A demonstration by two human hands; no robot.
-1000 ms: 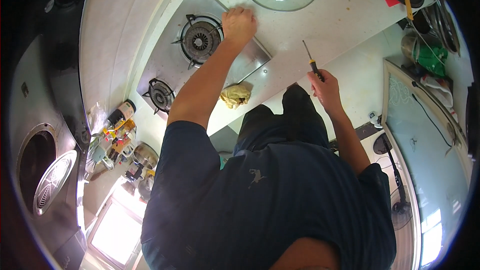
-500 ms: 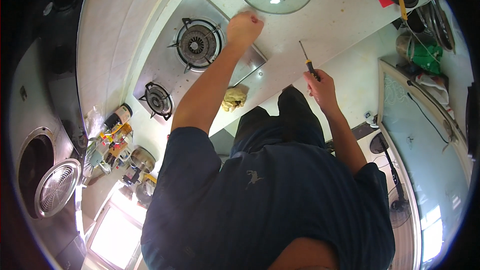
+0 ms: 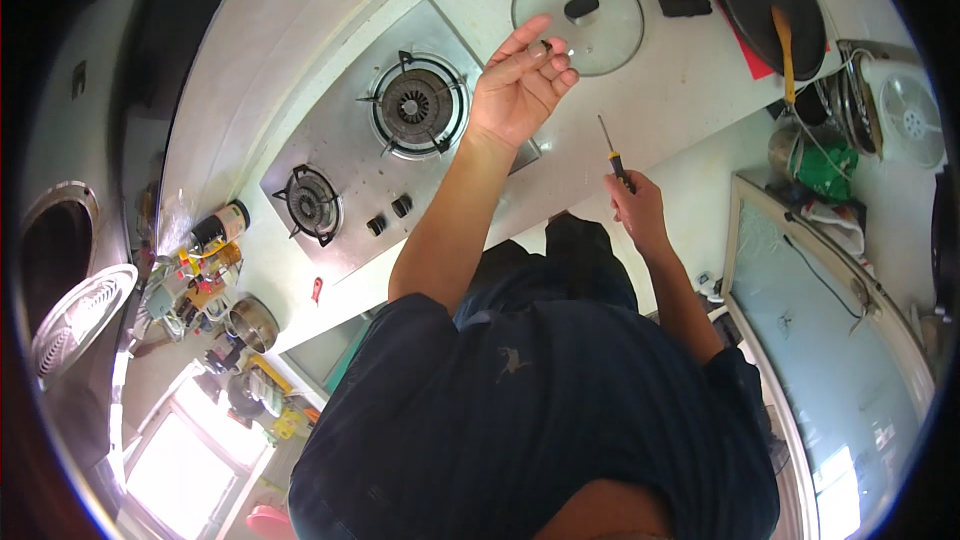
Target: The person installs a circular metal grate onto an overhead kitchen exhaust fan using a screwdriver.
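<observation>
Head view: one person in a dark navy shirt (image 3: 540, 410) is pictured from above at a long white counter (image 3: 660, 90), both bare hands held out in front.

Left hand: the left hand (image 3: 520, 95) is turned palm up, its index finger stretched out, the other fingers half curled and the thumb bent in; one small dark piece (image 3: 547, 46) is held at the fingertips, its kind too small to be told.

Right hand: one slim screwdriver with a steel shaft and black-and-yellow handle (image 3: 617, 166) is gripped by its handle in the right hand (image 3: 637, 208), fingers closed around it, the shaft pointed away from the body.

Stove: two round black gas burners, one large (image 3: 413, 107) and one small (image 3: 313, 205), are set in one flat stainless-steel hob (image 3: 345, 145); two black knobs (image 3: 402, 205) are fitted along its near side.

Lid: one round clear glass lid with a black handle (image 3: 605, 35) is laid beyond the left hand, whose fingertips are seen against it.

Pan: one large black pan (image 3: 755, 0) is set on one red sheet (image 3: 757, 62), crossed by one yellow-brown utensil (image 3: 785, 50); one oblong black object (image 3: 685, 3) is placed between pan and lid.
</observation>
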